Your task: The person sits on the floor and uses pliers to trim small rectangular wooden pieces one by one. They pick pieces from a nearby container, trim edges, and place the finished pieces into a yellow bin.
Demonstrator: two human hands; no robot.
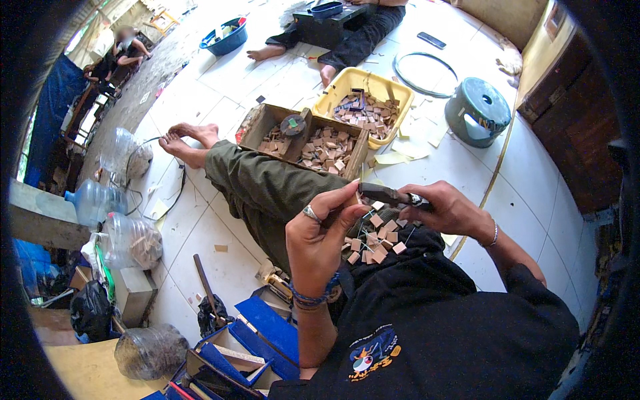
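My left hand [320, 230], with a ring and a blue bracelet, is closed in a pinch on a small brown wooden piece [358, 199], mostly hidden by the fingers. My right hand [448, 208] grips a pair of pliers [387, 194], whose dark jaws point left and meet the pinched piece. Whether the jaws touch a thin wire there is too small to tell. Below both hands, a pile of small wooden tiles [381, 245] lies on my lap, several with thin metal pins or wires sticking out.
Beyond my leg stands a wooden box [361, 155] of tiles, beside a yellow basin [405, 100] holding more. A green stool [477, 112] and coiled wire [427, 93] lie at right. Plastic jugs [133, 241] and a blue box [267, 328] are at left. Another person's legs [363, 43] are opposite.
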